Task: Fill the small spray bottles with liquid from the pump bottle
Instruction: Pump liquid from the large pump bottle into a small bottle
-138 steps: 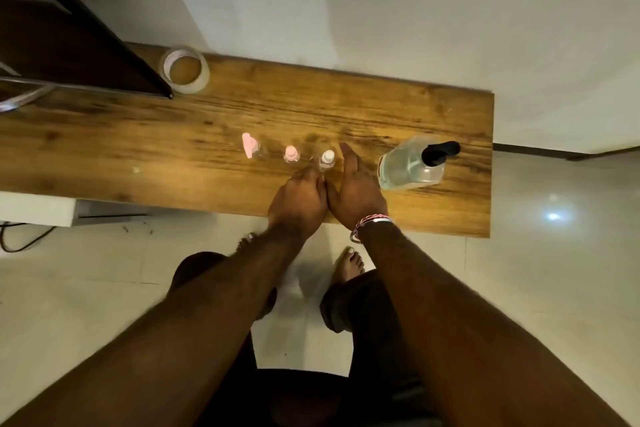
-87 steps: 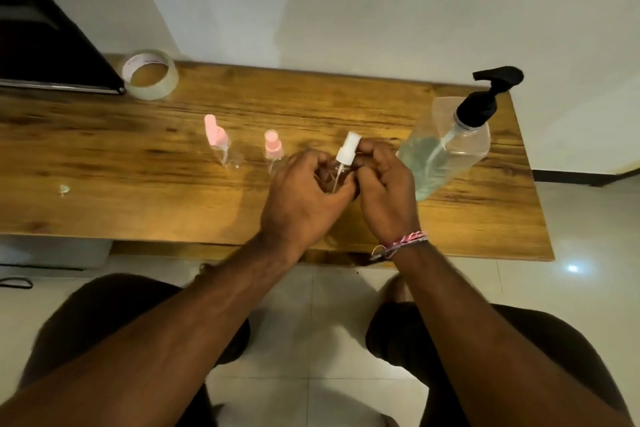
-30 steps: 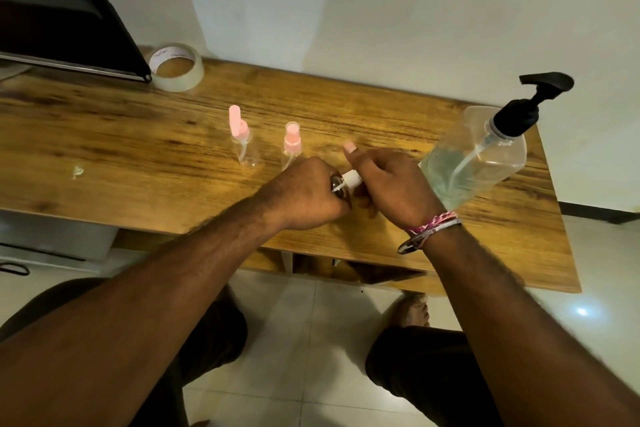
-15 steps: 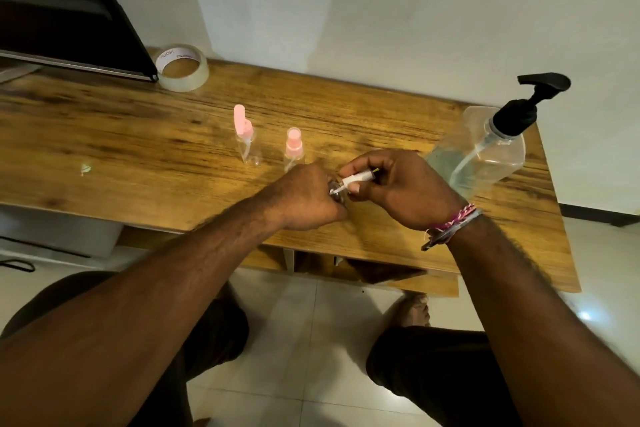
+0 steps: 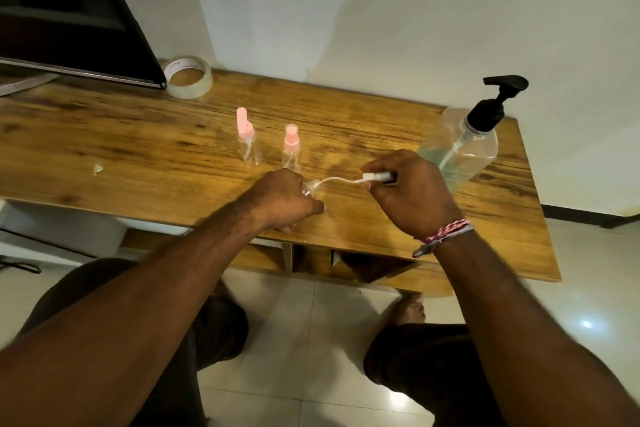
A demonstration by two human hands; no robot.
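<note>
A room in a home, probably a living room: a low wooden table [image 5: 346, 107] stands against a plain white wall [image 5: 381, 10], on glossy pale floor tiles [image 5: 311, 340]. At the table's far left end sits a dark flat screen [image 5: 69, 10], likely a television, with a tape roll [image 5: 188, 77] just beside it.

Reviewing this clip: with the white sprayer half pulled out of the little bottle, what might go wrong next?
1. The right hand pulls the white sprayer sideways; its thin tube is bent and may kink or flick drops.
2. The left hand holds the small bottle tilted, so anything inside might spill on the table.
3. The right hand works close beside the pump bottle, which stands near the table's edge; a bump might tip it.
</note>
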